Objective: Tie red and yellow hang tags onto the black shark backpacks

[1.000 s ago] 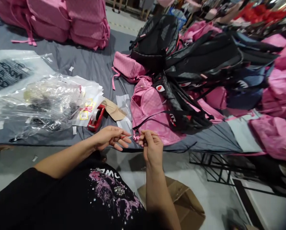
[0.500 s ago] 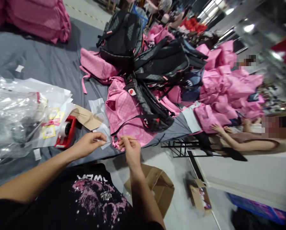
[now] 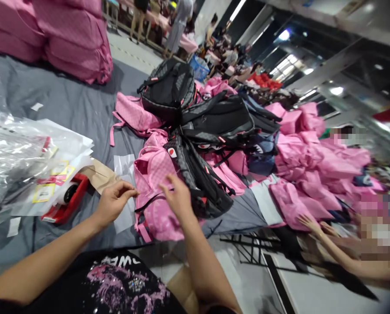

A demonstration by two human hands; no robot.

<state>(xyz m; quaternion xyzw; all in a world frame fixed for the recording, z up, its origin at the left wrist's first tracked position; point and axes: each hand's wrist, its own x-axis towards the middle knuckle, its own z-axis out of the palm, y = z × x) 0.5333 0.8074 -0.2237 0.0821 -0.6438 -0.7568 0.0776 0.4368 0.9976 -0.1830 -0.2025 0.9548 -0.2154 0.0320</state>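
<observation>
My left hand [image 3: 115,203] is closed in a pinch beside the left edge of the pink backpack [image 3: 162,218]; whatever its fingertips hold is too small to make out. Over that backpack hovers my right hand [image 3: 179,198], slightly blurred, thumb and forefinger apart. A thin black strap [image 3: 155,195] crosses the pink fabric between the hands. Against the pink backpack leans a black backpack [image 3: 195,174] with a red-and-white round patch. Below my left hand's fingers lie clear plastic sheets [image 3: 124,218] and a piece of brown paper [image 3: 100,174].
A red tape dispenser [image 3: 72,205] and clear plastic bags [image 3: 18,161] lie left on the grey cloth [image 3: 73,104]. More black backpacks [image 3: 217,117] are heaped ahead. Stacked pink bags [image 3: 73,39] stand at far left. A co-worker's hand [image 3: 309,222] touches pink bags [image 3: 289,203] at right.
My hands have moved apart; the thin reddish strand between them no longer shows. My right hand has risen over the pink backpack, its fingers parting. The camera view has shifted.
</observation>
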